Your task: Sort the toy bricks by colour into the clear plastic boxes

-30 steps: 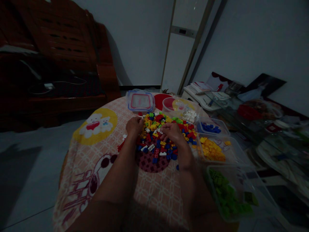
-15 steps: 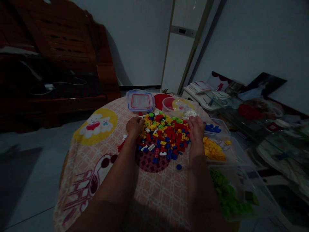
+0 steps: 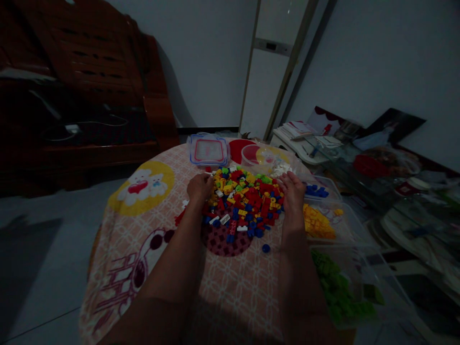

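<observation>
A heap of small toy bricks [image 3: 246,201] in red, yellow, blue, green and white lies in the middle of a round table with a cartoon-print cloth [image 3: 143,230]. My left hand [image 3: 200,186] rests at the heap's left edge with its fingers curled against the bricks. My right hand [image 3: 293,192] lies along the heap's right edge, fingers stretched toward the far side, palm turned to the pile. Neither hand shows a brick held in it. A single blue piece [image 3: 265,248] sits apart, near my right wrist.
Clear plastic boxes line the right side: blue bricks [image 3: 316,191], yellow bricks [image 3: 318,223], green bricks [image 3: 338,292]. A round clear tub [image 3: 257,155] with white bricks [image 3: 282,168] beside it and stacked lids [image 3: 209,149] stand at the back. A dark wooden bench [image 3: 79,96] is left, cluttered shelves right.
My right hand moved off the middle of the heap to its right edge and opened out flat. The left hand has stayed at the left edge.
</observation>
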Action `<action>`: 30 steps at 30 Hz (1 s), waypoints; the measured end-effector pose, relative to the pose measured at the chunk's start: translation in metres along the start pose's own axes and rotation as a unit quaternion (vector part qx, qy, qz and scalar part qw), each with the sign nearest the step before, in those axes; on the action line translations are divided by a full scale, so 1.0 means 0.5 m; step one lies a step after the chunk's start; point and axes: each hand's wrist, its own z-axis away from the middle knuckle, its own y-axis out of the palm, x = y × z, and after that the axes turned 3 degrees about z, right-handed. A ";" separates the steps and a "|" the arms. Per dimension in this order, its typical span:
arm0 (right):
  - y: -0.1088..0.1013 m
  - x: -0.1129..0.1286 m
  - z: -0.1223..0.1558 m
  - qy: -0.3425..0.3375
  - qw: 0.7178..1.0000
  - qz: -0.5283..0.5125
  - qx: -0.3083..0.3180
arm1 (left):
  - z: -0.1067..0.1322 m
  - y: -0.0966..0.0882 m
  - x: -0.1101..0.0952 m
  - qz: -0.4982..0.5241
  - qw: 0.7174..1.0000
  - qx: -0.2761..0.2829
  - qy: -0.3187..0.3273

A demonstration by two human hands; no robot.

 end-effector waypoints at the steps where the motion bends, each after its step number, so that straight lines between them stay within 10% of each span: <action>1: 0.000 0.004 0.004 0.009 1.000 0.019 0.019 | 0.001 0.000 -0.001 0.001 1.000 0.000 0.000; 9: 0.071 0.034 0.089 0.079 0.938 0.217 0.257 | 0.007 -0.005 -0.003 0.002 1.000 0.000 0.010; 15: 0.140 0.039 0.164 -0.022 0.747 0.445 0.493 | 0.005 -0.006 -0.005 -0.005 1.000 0.005 0.007; 21: 0.168 0.022 0.202 -0.130 0.597 0.557 0.562 | 0.004 -0.003 -0.003 0.000 1.000 0.003 0.006; 26: 0.174 0.016 0.211 -0.127 0.580 0.584 0.553 | 0.004 -0.003 -0.002 -0.006 1.000 0.003 0.005; 30: 0.167 0.017 0.194 -0.091 0.641 0.545 0.532 | 0.004 -0.003 0.000 -0.003 1.000 0.000 0.010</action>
